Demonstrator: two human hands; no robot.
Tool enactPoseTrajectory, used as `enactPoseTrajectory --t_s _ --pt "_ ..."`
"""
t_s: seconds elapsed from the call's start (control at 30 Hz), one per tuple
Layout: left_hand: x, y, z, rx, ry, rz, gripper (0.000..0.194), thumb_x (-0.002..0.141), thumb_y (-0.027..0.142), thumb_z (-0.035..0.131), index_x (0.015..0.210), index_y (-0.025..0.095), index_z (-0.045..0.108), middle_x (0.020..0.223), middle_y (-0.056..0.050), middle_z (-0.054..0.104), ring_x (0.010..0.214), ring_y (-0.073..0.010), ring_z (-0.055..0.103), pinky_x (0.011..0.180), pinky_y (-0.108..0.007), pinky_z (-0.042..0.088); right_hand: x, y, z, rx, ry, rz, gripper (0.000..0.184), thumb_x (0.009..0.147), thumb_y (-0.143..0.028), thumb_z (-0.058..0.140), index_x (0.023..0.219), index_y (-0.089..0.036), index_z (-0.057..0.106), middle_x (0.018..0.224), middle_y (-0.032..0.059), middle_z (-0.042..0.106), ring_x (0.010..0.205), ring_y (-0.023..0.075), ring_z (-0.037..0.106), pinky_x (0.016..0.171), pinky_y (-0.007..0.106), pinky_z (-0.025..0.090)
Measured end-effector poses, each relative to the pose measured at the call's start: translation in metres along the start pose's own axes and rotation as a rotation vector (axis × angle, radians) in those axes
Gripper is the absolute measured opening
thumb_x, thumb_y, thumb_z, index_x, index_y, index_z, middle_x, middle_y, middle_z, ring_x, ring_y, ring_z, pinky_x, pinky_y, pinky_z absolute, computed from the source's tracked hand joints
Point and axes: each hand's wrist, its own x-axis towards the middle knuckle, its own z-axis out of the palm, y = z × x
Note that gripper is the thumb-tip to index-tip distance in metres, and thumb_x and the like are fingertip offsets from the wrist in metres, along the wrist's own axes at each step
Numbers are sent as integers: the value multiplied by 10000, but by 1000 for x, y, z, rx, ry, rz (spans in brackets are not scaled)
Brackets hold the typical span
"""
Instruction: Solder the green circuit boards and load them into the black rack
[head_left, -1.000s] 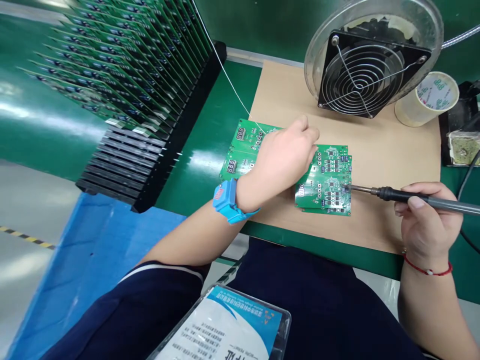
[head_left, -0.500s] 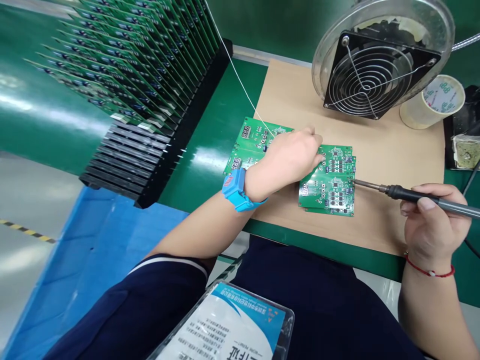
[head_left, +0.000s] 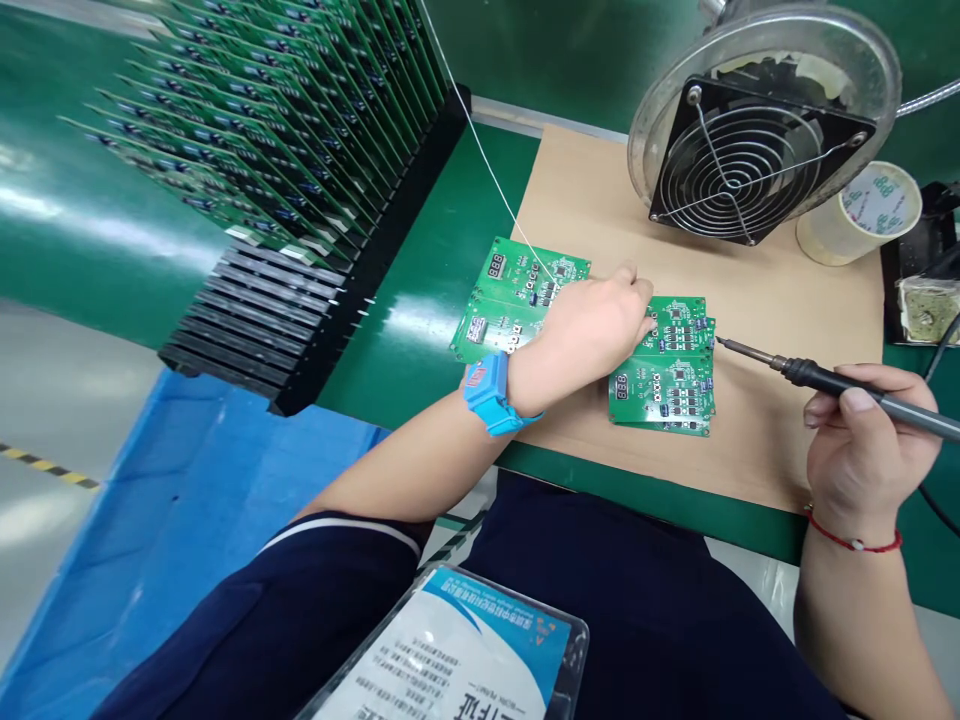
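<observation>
My left hand (head_left: 592, 325), with a blue wrist strap (head_left: 491, 392), rests curled on the green circuit boards; its fingers pinch a thin solder wire (head_left: 487, 160) that runs up to the left. A pair of boards (head_left: 667, 375) lies on the tan mat right of that hand. Another pair (head_left: 510, 295) lies to its left. My right hand (head_left: 862, 450) grips a soldering iron (head_left: 825, 385). The iron's tip hangs just off the right edge of the near boards.
A black rack (head_left: 300, 300) full of upright green boards stands at the left. A fume fan (head_left: 757, 140) sits behind the mat (head_left: 750, 460), with a tape roll (head_left: 862, 215) and an iron stand (head_left: 926, 290) to its right. A blue bin (head_left: 187, 520) lies lower left.
The iron's tip has lifted off the right-hand boards and moved a little to the right. My left hand has shifted slightly right over the boards.
</observation>
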Motion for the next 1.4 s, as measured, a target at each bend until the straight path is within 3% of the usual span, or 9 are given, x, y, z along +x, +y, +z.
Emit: enactPoseTrajectory --t_s 0.2,0.33,0.43,0.57,0.73,0.83,0.97,1.27,1.4 --pt "-3 15 8 -83 24 4 249 1003 245 550 1162 97 672 1193 -187 671 790 -253 705 558 -351 431 -6 0 0 -90 -31 20 193 772 -325 787 897 -196 717 615 -32 632 473 119 580 422 245 441" --pt "-9 15 11 -370 232 19 206 960 139 506 1149 133 588 1164 -144 636 891 -215 665 716 -347 526 -16 -11 5 -249 -117 59 245 861 -376 763 1042 -218 714 690 -30 659 560 127 626 519 270 528" --pt "-15 15 8 -633 307 116 206 892 25 443 977 199 514 1014 -66 626 898 -165 619 785 -312 529 -23 -19 16 -263 -173 76 297 900 -402 730 1155 -252 699 759 -24 704 577 115 626 550 269 567" --pt "-23 22 8 -756 262 312 211 907 23 407 909 230 447 916 -35 617 795 -143 566 689 -283 493 -32 -21 36 -226 -212 130 321 906 -404 725 1197 -278 677 901 1 738 655 120 657 607 282 613" --pt "-27 28 15 -657 301 476 172 960 58 419 1025 196 499 925 -46 648 809 -154 595 690 -280 495 -45 -15 54 -205 -252 131 348 910 -377 708 1246 -301 657 971 9 705 751 146 679 694 335 644" --pt "-25 22 13 -406 450 548 168 1013 95 421 999 171 570 869 -49 666 814 -177 604 724 -306 481 -48 -11 56 -229 -206 125 327 912 -363 708 1230 -301 667 977 7 693 771 142 672 741 340 634" --pt "-21 6 7 -118 618 452 260 1047 138 420 904 193 630 845 -42 695 775 -192 593 702 -350 417 -43 -7 51 -206 -42 89 329 901 -376 728 1209 -286 653 869 -22 660 705 117 628 679 285 591" --pt "-24 0 9 -246 302 361 239 1012 137 437 930 172 659 837 -34 654 707 -149 601 588 -273 426 -55 -6 22 -441 54 -127 298 912 -361 708 1191 -256 707 911 23 738 654 146 670 634 330 587" --pt "-25 -3 7 -262 349 328 257 1003 150 450 925 190 692 814 -28 626 670 -146 570 549 -273 396 -60 0 12 -435 42 -245 234 920 -334 680 1123 -227 726 958 38 728 658 150 680 644 349 585"
